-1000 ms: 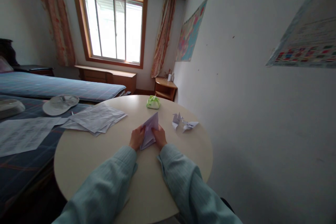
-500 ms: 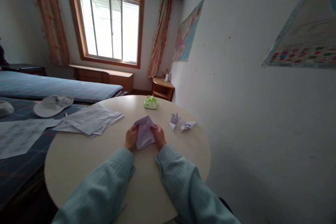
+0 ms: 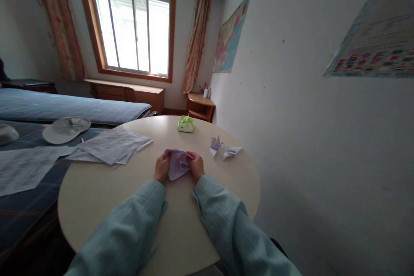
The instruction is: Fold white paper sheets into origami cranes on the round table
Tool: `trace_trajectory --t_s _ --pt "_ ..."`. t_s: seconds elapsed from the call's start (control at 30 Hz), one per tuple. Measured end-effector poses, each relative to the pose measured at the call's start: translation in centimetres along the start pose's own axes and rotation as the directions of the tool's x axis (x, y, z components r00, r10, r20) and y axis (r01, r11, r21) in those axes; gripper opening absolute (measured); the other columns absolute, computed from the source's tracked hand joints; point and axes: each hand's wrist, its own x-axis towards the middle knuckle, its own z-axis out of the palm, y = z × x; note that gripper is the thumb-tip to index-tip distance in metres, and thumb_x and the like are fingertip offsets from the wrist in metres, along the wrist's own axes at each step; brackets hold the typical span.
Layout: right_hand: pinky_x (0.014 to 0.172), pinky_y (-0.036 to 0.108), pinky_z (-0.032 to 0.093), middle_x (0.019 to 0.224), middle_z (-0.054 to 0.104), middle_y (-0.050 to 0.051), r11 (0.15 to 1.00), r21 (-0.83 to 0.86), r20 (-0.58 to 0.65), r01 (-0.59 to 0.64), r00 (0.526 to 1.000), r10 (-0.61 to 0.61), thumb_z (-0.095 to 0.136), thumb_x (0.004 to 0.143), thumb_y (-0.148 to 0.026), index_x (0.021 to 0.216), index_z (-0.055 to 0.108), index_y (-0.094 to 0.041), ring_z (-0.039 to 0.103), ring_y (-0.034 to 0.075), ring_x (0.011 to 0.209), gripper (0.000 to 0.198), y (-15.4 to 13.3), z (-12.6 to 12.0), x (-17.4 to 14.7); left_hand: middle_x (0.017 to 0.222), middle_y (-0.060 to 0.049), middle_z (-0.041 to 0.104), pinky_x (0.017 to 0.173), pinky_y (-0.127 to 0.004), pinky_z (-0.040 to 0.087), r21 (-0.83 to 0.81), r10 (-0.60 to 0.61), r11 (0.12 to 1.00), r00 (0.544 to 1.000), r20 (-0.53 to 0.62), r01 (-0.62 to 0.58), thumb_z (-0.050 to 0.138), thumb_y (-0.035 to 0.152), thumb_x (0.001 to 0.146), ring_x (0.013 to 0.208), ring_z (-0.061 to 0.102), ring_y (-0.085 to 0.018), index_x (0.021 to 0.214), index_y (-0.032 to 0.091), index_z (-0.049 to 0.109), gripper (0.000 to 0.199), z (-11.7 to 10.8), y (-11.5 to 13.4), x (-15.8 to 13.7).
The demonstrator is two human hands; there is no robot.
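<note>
Between my two hands is a partly folded sheet of pale paper [image 3: 177, 166], held above the round table. My left hand [image 3: 162, 167] grips its left edge, with the thumb on the near face. At the right edge my right hand [image 3: 196, 166] pinches the paper, its thumb and fingers closed. The top of the sheet bends over, and a curled fold shows near the right thumb. Two folded paper figures, one [image 3: 214, 145] upright and winged, the other [image 3: 231, 151] lying lower, are on the table to the right of my hands.
A green-and-white tissue pack [image 3: 186, 124] stands toward the far edge of the round table [image 3: 106, 198]. Loose printed sheets [image 3: 113, 146] overlap its left edge. On the bed beyond lies a pale cap [image 3: 66, 130]. A white wall [image 3: 307, 151] runs along the right.
The paper's pointed top corner has folded down, so the sheet looks lower and more bent. My right hand has shifted slightly up along its edge; my left has barely moved.
</note>
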Motion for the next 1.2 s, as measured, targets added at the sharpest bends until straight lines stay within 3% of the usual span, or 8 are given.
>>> trace_trajectory --t_s 0.33,0.57,0.67,0.8,0.87,0.97,1.1,1.2 --pt "0.053 0.021 0.039 0.068 0.062 0.003 0.992 -0.119 -0.012 -0.039 0.999 0.038 0.044 0.061 -0.018 0.072 0.06 -0.015 0.053 0.015 0.064 0.019 -1.4 -0.4 -0.7 0.073 -0.005 0.066 0.06 -0.027 0.042 0.159 0.16 0.971 0.978 0.137 -0.181 0.042 0.041 0.073 0.072 0.059 -0.021 0.081 0.013 0.064 0.036 0.2 1.2 -1.0" --pt "0.063 0.023 0.041 0.075 0.063 0.004 0.97 -0.23 0.026 0.078 0.997 -0.074 0.04 0.063 -0.014 0.076 0.059 -0.016 0.055 0.016 0.072 0.024 -2.0 -0.4 -1.2 0.076 -0.005 0.065 0.062 -0.026 0.044 0.279 0.253 0.926 0.966 0.047 -0.256 0.043 0.029 0.075 0.072 0.059 -0.018 0.085 0.016 0.06 0.024 0.0 1.3 -0.9" --pt "0.064 0.024 0.041 0.077 0.063 0.005 0.973 -0.214 0.039 0.085 0.996 -0.078 0.04 0.064 -0.014 0.077 0.058 -0.016 0.056 0.017 0.074 0.023 -2.4 -0.4 -1.4 0.09 -0.007 0.062 0.069 -0.029 0.046 0.312 0.454 0.85 0.891 -0.028 -0.424 0.046 0.023 0.074 0.081 0.057 -0.017 0.096 0.016 0.055 0.025 -0.1 1.4 -1.0" --pt "0.068 0.024 0.042 0.08 0.064 0.006 0.972 -0.226 0.024 0.072 0.997 -0.068 0.038 0.064 -0.013 0.079 0.058 -0.016 0.056 0.017 0.076 0.024 -2.4 -0.3 -1.3 0.101 -0.009 0.056 0.084 -0.037 0.041 0.47 0.704 0.64 0.71 -0.039 -0.608 0.047 0.017 0.074 0.096 0.049 -0.02 0.107 0.016 0.047 0.033 -0.3 2.5 -1.5" --pt "0.07 0.025 0.042 0.083 0.063 0.007 0.969 -0.235 0.011 0.078 0.997 -0.077 0.037 0.064 -0.011 0.082 0.057 -0.016 0.056 0.017 0.078 0.027 -2.2 -0.2 -1.2 0.103 -0.01 0.054 0.087 -0.038 0.039 0.517 0.77 0.554 0.638 -0.021 -0.652 0.047 0.015 0.074 0.1 0.047 -0.021 0.105 0.016 0.048 0.031 -0.5 3.2 -2.0" --pt "0.07 0.025 0.042 0.084 0.063 0.007 0.966 -0.248 -0.019 0.078 0.996 -0.085 0.036 0.064 -0.01 0.085 0.056 -0.016 0.055 0.016 0.077 0.029 -1.8 -0.1 -1.0 0.091 -0.007 0.056 0.082 -0.034 0.041 0.522 0.807 0.472 0.587 0.069 -0.71 0.044 0.011 0.074 0.09 0.05 -0.019 0.087 0.018 0.053 0.018 -0.4 4.1 -2.9" --pt "0.069 0.026 0.043 0.08 0.062 0.006 0.957 -0.28 -0.03 0.075 0.996 -0.086 0.037 0.064 -0.011 0.081 0.055 -0.017 0.054 0.016 0.073 0.025 -1.5 -0.2 -0.8 0.081 -0.003 0.058 0.073 -0.026 0.044 0.449 0.65 0.433 0.616 0.445 -0.781 0.043 0.01 0.074 0.082 0.053 -0.015 0.075 0.019 0.054 0.015 0.2 4.0 -3.6" --pt "0.073 0.027 0.042 0.082 0.061 0.006 0.951 -0.295 -0.019 0.09 0.995 -0.1 0.037 0.064 -0.011 0.082 0.055 -0.017 0.054 0.016 0.077 0.026 -1.5 -0.3 -0.8 0.088 -0.006 0.06 0.073 -0.027 0.045 0.519 0.471 0.477 0.705 0.53 -0.709 0.041 0.01 0.074 0.083 0.054 -0.017 0.084 0.017 0.055 0.019 0.6 3.3 -3.6"
